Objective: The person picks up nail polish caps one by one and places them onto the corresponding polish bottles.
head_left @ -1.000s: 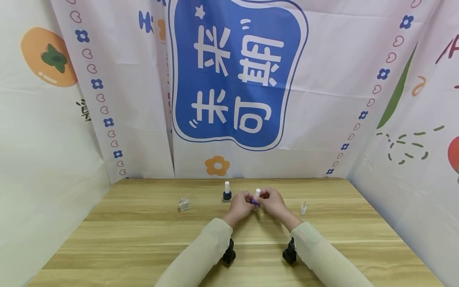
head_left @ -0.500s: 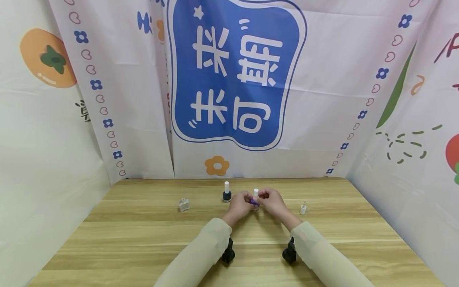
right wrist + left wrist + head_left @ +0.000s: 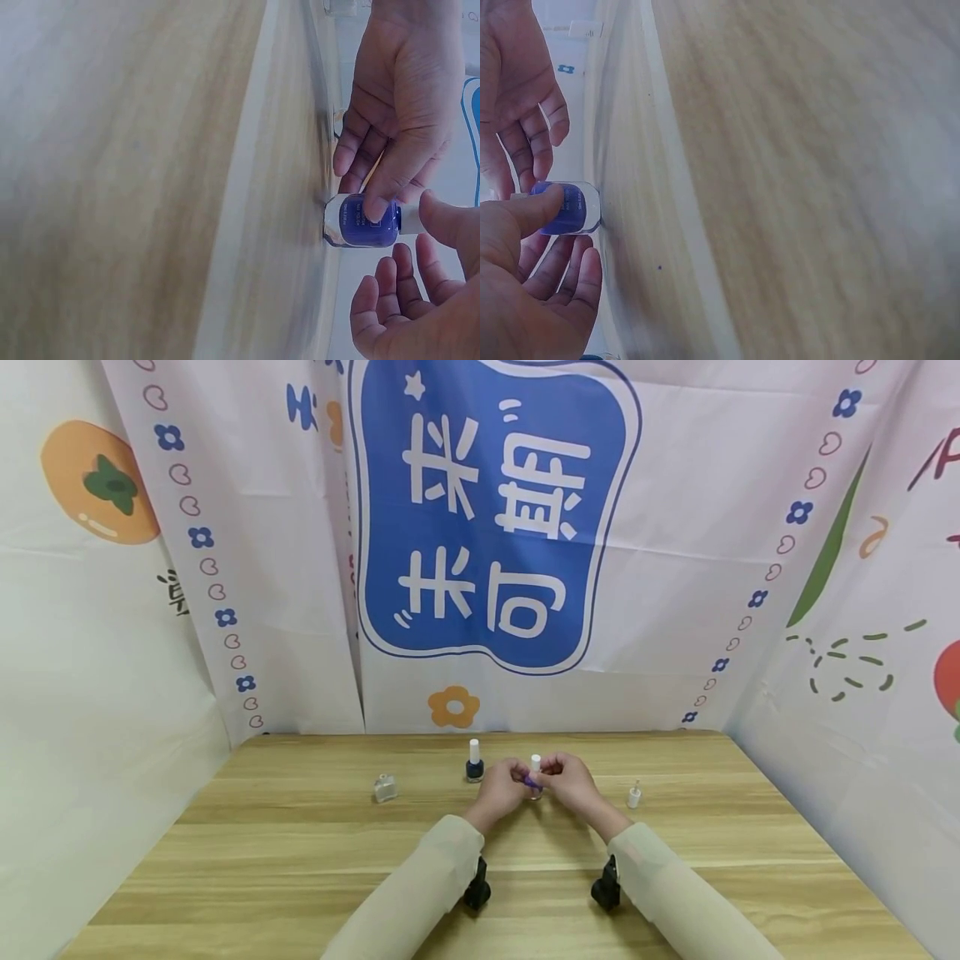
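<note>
A nail polish bottle with purple polish (image 3: 358, 222) stands upright at the far middle of the table, its base at the tabletop. My left hand (image 3: 501, 789) pinches the bottle's body, thumb (image 3: 546, 206) flat on the purple front and fingers behind. The white cap (image 3: 536, 762) of the same bottle sits on its neck. My right hand (image 3: 567, 779) pinches that cap between thumb (image 3: 442, 219) and index finger, while its other fingers are loosely bent beside the bottle.
Just left of my hands stands a dark nail polish bottle (image 3: 475, 770) with a white cap. Farther left is a clear, uncapped bottle (image 3: 386, 789). On the right, a white cap (image 3: 634, 797) stands with its brush pointing up. A printed cloth (image 3: 675, 610) hangs behind the wooden table (image 3: 300, 860).
The white cap on the purple bottle has shifted very slightly left since the first frame. Both hands keep their hold, and the other bottles stay put.
</note>
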### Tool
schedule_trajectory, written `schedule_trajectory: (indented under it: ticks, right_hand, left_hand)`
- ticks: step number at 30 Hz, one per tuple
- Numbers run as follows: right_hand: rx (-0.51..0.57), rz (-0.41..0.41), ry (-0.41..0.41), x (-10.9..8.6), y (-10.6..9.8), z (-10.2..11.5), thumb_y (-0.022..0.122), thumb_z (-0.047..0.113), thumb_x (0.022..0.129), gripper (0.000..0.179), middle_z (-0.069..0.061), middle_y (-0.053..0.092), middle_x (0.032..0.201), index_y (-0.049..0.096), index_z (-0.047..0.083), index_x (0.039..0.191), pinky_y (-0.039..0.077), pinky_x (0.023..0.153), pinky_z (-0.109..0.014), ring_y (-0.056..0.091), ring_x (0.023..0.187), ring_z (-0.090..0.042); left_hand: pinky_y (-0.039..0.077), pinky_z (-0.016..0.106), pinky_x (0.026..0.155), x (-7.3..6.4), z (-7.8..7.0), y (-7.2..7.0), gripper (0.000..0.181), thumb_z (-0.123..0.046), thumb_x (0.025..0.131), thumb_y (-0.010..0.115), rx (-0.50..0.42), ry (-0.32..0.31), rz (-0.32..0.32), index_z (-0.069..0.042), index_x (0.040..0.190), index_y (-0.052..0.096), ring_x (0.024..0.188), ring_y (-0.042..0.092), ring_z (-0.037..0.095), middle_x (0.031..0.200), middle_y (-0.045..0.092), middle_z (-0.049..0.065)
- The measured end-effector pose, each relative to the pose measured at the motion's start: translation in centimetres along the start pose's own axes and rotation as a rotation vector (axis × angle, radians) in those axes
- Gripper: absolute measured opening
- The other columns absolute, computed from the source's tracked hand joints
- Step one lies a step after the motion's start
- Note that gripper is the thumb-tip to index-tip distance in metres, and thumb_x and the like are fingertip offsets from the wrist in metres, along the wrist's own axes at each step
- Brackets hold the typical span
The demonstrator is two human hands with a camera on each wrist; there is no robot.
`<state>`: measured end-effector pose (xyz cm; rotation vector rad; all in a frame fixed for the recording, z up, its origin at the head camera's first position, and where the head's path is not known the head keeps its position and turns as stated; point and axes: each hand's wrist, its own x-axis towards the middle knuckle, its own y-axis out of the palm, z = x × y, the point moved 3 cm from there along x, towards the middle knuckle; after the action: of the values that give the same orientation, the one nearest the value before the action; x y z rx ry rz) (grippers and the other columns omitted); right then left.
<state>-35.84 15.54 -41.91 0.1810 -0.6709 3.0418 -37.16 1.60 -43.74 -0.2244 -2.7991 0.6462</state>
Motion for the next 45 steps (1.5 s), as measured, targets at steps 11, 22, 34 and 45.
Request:
schedule_trajectory:
  ticks: [11, 22, 34, 45]
  right_hand:
    - [-0.035, -0.003, -0.016, -0.1, -0.9, -0.2, 0.075, 0.008, 0.085, 0.022, -0.01, 0.063, 0.092, 0.063, -0.002, 0.101, 0.051, 0.077, -0.032, 0.058, 0.085, -0.021]
    - [-0.037, 0.03, -0.013, -1.0, -2.7, 1.0, 0.07, 0.013, 0.09, 0.03, -0.01, 0.061, 0.097, 0.061, -0.006, 0.111, 0.051, 0.076, -0.031, 0.058, 0.089, -0.022]
    - [-0.069, 0.048, -0.064, -2.5, -4.7, 1.9, 0.071, 0.017, 0.09, 0.032, -0.009, 0.062, 0.099, 0.06, -0.004, 0.112, 0.052, 0.077, -0.033, 0.058, 0.09, -0.021]
    - [-0.095, 0.042, -0.105, -4.2, -7.2, 2.3, 0.069, 0.023, 0.092, 0.035, -0.008, 0.063, 0.101, 0.06, -0.002, 0.115, 0.052, 0.076, -0.037, 0.058, 0.09, -0.022]
  left_hand:
    - [0.054, 0.033, 0.078, -0.1, 0.1, -0.7, 0.026, -0.002, 0.077, 0.08, -0.017, -0.049, -0.017, 0.0, 0.099, 0.065, 0.086, 0.064, 0.021, 0.093, 0.068, 0.008]
    - [0.055, 0.032, 0.076, -1.4, -0.1, -2.4, 0.031, 0.0, 0.076, 0.08, -0.019, 0.012, -0.01, 0.005, 0.102, 0.064, 0.088, 0.066, 0.025, 0.098, 0.068, 0.014]
    - [0.055, 0.03, 0.075, -3.2, -0.5, -5.3, 0.027, -0.003, 0.08, 0.078, -0.034, 0.015, 0.008, 0.001, 0.103, 0.064, 0.087, 0.065, 0.021, 0.101, 0.066, 0.015]
    - [0.055, 0.031, 0.077, -4.9, 0.1, -9.2, 0.029, -0.004, 0.082, 0.076, -0.02, 0.033, -0.048, 0.003, 0.108, 0.065, 0.088, 0.065, 0.02, 0.105, 0.066, 0.019]
